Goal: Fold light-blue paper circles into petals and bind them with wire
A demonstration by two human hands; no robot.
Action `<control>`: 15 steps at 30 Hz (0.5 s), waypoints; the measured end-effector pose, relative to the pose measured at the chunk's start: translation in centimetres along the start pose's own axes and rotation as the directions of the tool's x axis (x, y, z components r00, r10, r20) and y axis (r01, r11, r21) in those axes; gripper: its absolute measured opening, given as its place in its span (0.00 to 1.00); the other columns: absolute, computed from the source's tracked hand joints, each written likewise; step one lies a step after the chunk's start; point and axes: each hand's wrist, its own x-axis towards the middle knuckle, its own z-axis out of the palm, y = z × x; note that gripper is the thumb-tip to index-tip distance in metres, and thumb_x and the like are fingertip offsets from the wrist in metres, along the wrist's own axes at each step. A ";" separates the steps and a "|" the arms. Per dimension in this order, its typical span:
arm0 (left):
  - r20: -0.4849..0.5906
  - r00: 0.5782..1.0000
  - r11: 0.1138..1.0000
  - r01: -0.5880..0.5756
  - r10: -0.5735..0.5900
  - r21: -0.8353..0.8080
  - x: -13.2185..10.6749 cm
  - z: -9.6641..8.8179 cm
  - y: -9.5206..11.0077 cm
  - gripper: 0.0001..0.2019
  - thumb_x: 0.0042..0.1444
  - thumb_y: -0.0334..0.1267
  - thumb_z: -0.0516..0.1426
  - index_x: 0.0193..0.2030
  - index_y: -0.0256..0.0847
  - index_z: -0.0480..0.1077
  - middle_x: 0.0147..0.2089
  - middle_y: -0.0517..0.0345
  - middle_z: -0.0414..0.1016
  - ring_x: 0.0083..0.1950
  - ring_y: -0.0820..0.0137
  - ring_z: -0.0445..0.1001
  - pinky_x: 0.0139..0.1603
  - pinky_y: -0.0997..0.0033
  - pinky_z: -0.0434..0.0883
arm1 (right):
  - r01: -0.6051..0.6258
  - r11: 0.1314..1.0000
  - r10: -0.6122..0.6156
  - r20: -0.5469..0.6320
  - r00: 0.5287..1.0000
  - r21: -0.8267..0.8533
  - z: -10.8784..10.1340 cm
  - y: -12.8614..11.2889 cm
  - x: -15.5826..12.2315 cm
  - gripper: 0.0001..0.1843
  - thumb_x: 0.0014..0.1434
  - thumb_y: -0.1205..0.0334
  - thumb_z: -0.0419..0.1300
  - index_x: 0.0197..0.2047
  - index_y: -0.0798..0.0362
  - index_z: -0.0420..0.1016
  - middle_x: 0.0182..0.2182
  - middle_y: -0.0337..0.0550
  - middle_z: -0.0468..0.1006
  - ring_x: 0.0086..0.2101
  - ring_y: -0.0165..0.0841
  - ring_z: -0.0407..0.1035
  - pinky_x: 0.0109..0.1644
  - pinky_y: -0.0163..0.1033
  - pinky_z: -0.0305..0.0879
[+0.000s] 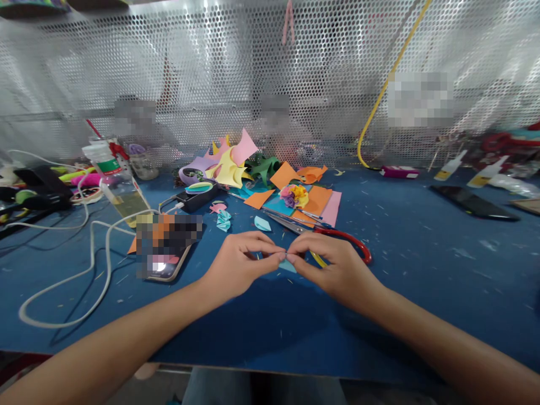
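My left hand [248, 261] and my right hand [324, 259] meet fingertip to fingertip above the blue table. Both are closed in a pinch on a small light blue piece of paper [288, 266], mostly hidden by the fingers. Just beyond them lie a folded light blue paper petal [262, 224] and a crumpled light blue paper piece [223, 220]. Scissors with red handles [363, 247] rest behind my right hand. A multicoloured paper flower [294, 196] sits on stacked orange, blue and pink paper sheets [332, 209].
A phone [175, 261] and a looped white cable [105, 270] lie left, near a bottle of yellowish liquid [126, 202]. Cut paper scraps [228, 169] pile at the back. A dark phone [472, 202] and glue bottles [450, 166] are right. A perforated metal panel [329, 67] stands behind.
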 end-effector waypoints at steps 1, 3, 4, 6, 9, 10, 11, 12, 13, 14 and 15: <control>0.000 1.000 1.000 0.003 -0.003 -0.013 0.0 0.0 0.0 0.07 0.48 0.37 0.60 0.32 0.39 0.78 0.29 0.57 0.72 0.22 0.81 0.61 0.16 0.81 0.55 | 0.005 1.000 -0.005 -0.002 1.000 -0.005 0.0 0.0 0.0 0.05 0.55 0.67 0.56 0.28 0.53 0.71 0.26 0.39 0.74 0.28 0.28 0.68 0.34 0.34 0.65; 0.000 1.000 0.999 0.006 -0.006 -0.032 0.1 0.0 -0.1 0.06 0.47 0.36 0.60 0.31 0.39 0.78 0.29 0.56 0.72 0.23 0.80 0.63 0.17 0.81 0.56 | 0.018 1.000 -0.018 -0.008 1.000 -0.015 0.0 0.1 0.1 0.05 0.55 0.67 0.57 0.28 0.53 0.71 0.25 0.39 0.74 0.28 0.28 0.68 0.34 0.34 0.65; 0.000 1.000 0.999 0.008 -0.008 -0.038 0.1 0.0 -0.1 0.06 0.47 0.36 0.61 0.31 0.39 0.78 0.29 0.56 0.73 0.24 0.79 0.63 0.17 0.81 0.56 | 0.024 1.000 -0.024 -0.011 1.000 -0.019 0.0 0.1 0.1 0.05 0.55 0.67 0.57 0.28 0.53 0.71 0.25 0.39 0.74 0.28 0.28 0.68 0.34 0.34 0.65; 0.004 1.000 0.999 0.010 -0.010 -0.047 0.1 -0.1 -0.1 0.05 0.47 0.35 0.61 0.30 0.39 0.78 0.29 0.56 0.73 0.24 0.79 0.64 0.17 0.82 0.56 | 0.039 0.999 -0.039 -0.017 0.999 -0.025 0.0 0.0 0.1 0.05 0.55 0.67 0.57 0.28 0.53 0.71 0.25 0.39 0.74 0.27 0.28 0.68 0.34 0.34 0.65; 0.007 1.000 0.998 0.015 -0.014 -0.058 0.0 -0.1 0.1 0.06 0.47 0.36 0.61 0.30 0.39 0.78 0.29 0.57 0.72 0.25 0.79 0.64 0.17 0.81 0.57 | 0.057 0.998 -0.058 -0.040 0.997 -0.042 0.0 -0.2 0.0 0.04 0.54 0.67 0.57 0.28 0.52 0.71 0.25 0.39 0.75 0.28 0.28 0.68 0.34 0.35 0.66; 0.003 1.000 0.998 0.018 -0.018 -0.063 0.0 0.0 0.1 0.06 0.48 0.37 0.61 0.30 0.39 0.78 0.30 0.56 0.72 0.25 0.79 0.64 0.18 0.81 0.58 | 0.059 0.997 -0.062 -0.052 0.997 -0.050 -0.1 -0.2 0.0 0.04 0.54 0.67 0.57 0.29 0.52 0.71 0.26 0.39 0.75 0.28 0.28 0.68 0.34 0.35 0.66; -0.006 1.000 0.998 0.022 -0.022 -0.067 -0.1 0.0 0.1 0.07 0.48 0.38 0.60 0.31 0.39 0.78 0.30 0.56 0.72 0.25 0.78 0.65 0.18 0.81 0.59 | 0.061 0.996 -0.064 -0.063 0.996 -0.059 -0.1 -0.3 -0.1 0.04 0.54 0.67 0.57 0.29 0.52 0.71 0.26 0.39 0.76 0.28 0.29 0.68 0.35 0.35 0.66; -0.017 1.000 0.997 0.024 -0.025 -0.069 -0.1 0.0 0.1 0.07 0.48 0.38 0.61 0.31 0.39 0.78 0.30 0.56 0.72 0.25 0.78 0.65 0.18 0.81 0.60 | 0.060 0.996 -0.065 -0.072 0.995 -0.067 -0.1 -0.3 -0.1 0.04 0.54 0.67 0.57 0.29 0.52 0.71 0.26 0.40 0.76 0.29 0.29 0.69 0.35 0.35 0.66; -0.028 0.999 0.997 0.024 -0.026 -0.069 -0.1 0.0 0.1 0.07 0.48 0.39 0.61 0.30 0.39 0.78 0.30 0.56 0.72 0.25 0.78 0.65 0.18 0.81 0.60 | 0.060 0.996 -0.066 -0.077 0.995 -0.072 -0.1 -0.3 -0.1 0.04 0.54 0.67 0.57 0.29 0.53 0.71 0.26 0.40 0.76 0.29 0.29 0.69 0.35 0.35 0.66; -0.036 0.999 0.997 0.024 -0.026 -0.068 0.0 0.0 0.1 0.07 0.47 0.38 0.61 0.30 0.39 0.78 0.30 0.57 0.71 0.25 0.79 0.65 0.18 0.81 0.60 | 0.062 0.995 -0.067 -0.078 0.995 -0.075 -0.1 -0.2 -0.1 0.04 0.54 0.67 0.57 0.29 0.53 0.71 0.26 0.39 0.76 0.28 0.29 0.69 0.35 0.35 0.66; -0.039 0.999 0.997 0.023 -0.025 -0.068 0.0 0.0 0.1 0.06 0.47 0.38 0.61 0.30 0.39 0.78 0.30 0.57 0.71 0.24 0.79 0.65 0.18 0.81 0.60 | 0.063 0.995 -0.069 -0.075 0.995 -0.075 0.0 -0.2 -0.2 0.04 0.54 0.68 0.57 0.28 0.53 0.71 0.26 0.39 0.75 0.28 0.29 0.69 0.35 0.35 0.66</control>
